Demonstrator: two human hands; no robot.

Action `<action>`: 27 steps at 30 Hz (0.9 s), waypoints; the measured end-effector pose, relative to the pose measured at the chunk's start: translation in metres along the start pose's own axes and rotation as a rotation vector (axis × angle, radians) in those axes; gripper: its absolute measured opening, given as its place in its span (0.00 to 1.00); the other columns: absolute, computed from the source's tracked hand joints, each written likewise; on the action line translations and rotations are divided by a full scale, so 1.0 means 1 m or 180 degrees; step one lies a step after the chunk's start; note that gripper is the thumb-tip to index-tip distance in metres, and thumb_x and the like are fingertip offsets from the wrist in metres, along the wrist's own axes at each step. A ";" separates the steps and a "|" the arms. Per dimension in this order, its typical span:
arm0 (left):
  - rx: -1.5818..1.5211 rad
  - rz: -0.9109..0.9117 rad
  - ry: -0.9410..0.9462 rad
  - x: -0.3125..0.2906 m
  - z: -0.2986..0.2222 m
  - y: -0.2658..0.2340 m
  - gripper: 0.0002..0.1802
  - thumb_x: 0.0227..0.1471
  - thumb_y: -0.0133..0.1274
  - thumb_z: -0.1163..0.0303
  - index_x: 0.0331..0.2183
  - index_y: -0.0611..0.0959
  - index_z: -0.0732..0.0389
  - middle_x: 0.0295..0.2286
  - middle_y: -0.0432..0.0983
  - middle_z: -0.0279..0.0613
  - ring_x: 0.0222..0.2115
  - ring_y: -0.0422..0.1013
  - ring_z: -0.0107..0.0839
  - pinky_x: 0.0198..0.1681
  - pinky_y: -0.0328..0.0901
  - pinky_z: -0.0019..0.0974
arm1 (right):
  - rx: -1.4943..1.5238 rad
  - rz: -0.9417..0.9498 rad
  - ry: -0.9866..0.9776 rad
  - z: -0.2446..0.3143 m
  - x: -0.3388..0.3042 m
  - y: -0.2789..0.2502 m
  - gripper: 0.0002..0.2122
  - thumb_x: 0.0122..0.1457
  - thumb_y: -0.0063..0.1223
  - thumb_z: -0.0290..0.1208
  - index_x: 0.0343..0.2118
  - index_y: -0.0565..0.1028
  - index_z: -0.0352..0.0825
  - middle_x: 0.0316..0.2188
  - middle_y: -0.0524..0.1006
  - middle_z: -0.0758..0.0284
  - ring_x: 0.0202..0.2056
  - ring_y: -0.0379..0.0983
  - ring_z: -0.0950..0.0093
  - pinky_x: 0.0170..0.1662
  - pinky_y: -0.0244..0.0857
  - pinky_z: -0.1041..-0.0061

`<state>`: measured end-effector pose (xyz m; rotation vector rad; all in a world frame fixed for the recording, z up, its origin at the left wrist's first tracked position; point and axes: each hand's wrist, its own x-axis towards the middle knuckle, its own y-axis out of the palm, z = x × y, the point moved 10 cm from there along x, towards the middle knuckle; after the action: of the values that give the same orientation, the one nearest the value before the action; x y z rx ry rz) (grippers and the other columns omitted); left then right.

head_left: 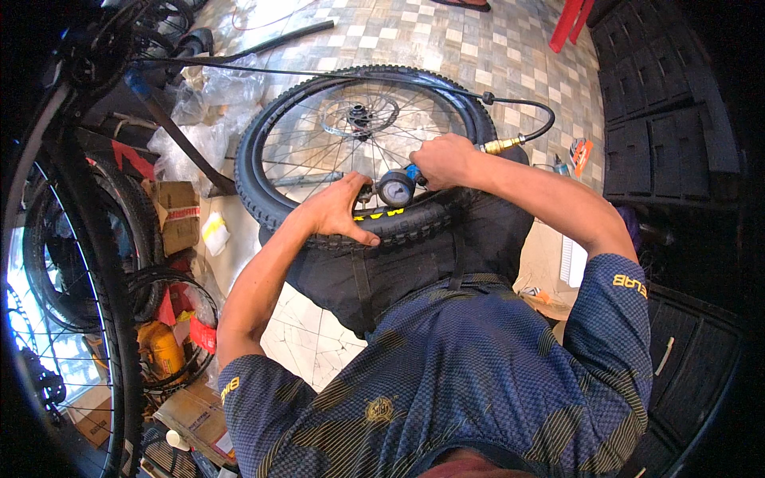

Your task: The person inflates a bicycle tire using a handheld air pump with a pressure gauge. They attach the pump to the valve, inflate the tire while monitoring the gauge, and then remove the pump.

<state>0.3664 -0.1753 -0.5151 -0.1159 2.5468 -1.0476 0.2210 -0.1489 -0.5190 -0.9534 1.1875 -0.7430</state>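
A bicycle wheel [253,163] with a knobby black tire lies tilted against my lap, its brake disc [360,115] facing up. My right hand [445,162] is wrapped round the blue handle of a tire inflator, whose round pressure gauge [395,190] hangs over the near rim. A brass coupling [504,146] joins the inflator to a black air hose [550,115]. At the near side of the wheel my left hand [344,211] grips the tire and rim, thumb on the sidewall, fingers over by the inflator's end. Its fingertips are partly hidden, so the valve cannot be made out.
To the left stands a bicycle [127,303] with its large wheel close by. Cardboard boxes [177,219], plastic wrap [191,155] and a yellow container [162,350] lie around it. Black drawer cabinets [657,151] line the right side. A red stand [570,24] is at the far right.
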 end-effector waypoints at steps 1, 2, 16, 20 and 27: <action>-0.0003 -0.0003 -0.0001 0.000 0.001 0.001 0.66 0.23 0.73 0.40 0.56 0.69 0.77 0.49 0.70 0.62 0.52 0.70 0.55 0.58 0.65 0.46 | -0.0012 0.0070 0.0013 0.000 0.000 0.001 0.17 0.44 0.68 0.38 0.36 0.81 0.33 0.32 0.83 0.54 0.37 0.82 0.57 0.40 0.76 0.59; 0.0004 -0.0004 0.0011 0.001 0.000 0.001 0.66 0.23 0.74 0.40 0.56 0.69 0.77 0.49 0.70 0.62 0.52 0.70 0.55 0.58 0.65 0.46 | 0.0004 0.0046 0.0010 -0.001 0.000 0.002 0.17 0.44 0.68 0.38 0.35 0.81 0.33 0.32 0.83 0.54 0.37 0.82 0.57 0.40 0.76 0.59; -0.0003 0.0064 -0.0034 0.003 0.001 0.003 0.67 0.23 0.73 0.38 0.56 0.69 0.77 0.50 0.70 0.64 0.52 0.69 0.57 0.58 0.64 0.47 | -0.0002 -0.0051 0.0024 0.002 -0.005 -0.008 0.13 0.45 0.66 0.36 0.29 0.83 0.31 0.31 0.84 0.56 0.33 0.83 0.58 0.35 0.78 0.60; -0.0033 0.0058 -0.0048 0.002 -0.001 0.002 0.67 0.23 0.73 0.38 0.56 0.68 0.77 0.50 0.70 0.64 0.52 0.69 0.57 0.58 0.64 0.47 | -0.0056 -0.0062 -0.0057 0.003 -0.003 -0.006 0.13 0.45 0.66 0.36 0.30 0.83 0.31 0.32 0.84 0.55 0.33 0.83 0.58 0.36 0.78 0.61; 0.0022 0.0019 0.0015 0.003 0.003 0.004 0.68 0.23 0.73 0.38 0.57 0.67 0.77 0.50 0.69 0.64 0.52 0.69 0.57 0.58 0.64 0.47 | -0.0022 -0.0161 -0.0110 0.000 -0.001 -0.004 0.12 0.46 0.64 0.36 0.31 0.83 0.32 0.32 0.84 0.55 0.35 0.83 0.58 0.37 0.77 0.60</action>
<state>0.3647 -0.1753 -0.5204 -0.1041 2.5459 -1.0556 0.2212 -0.1496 -0.5149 -1.0015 1.1401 -0.7600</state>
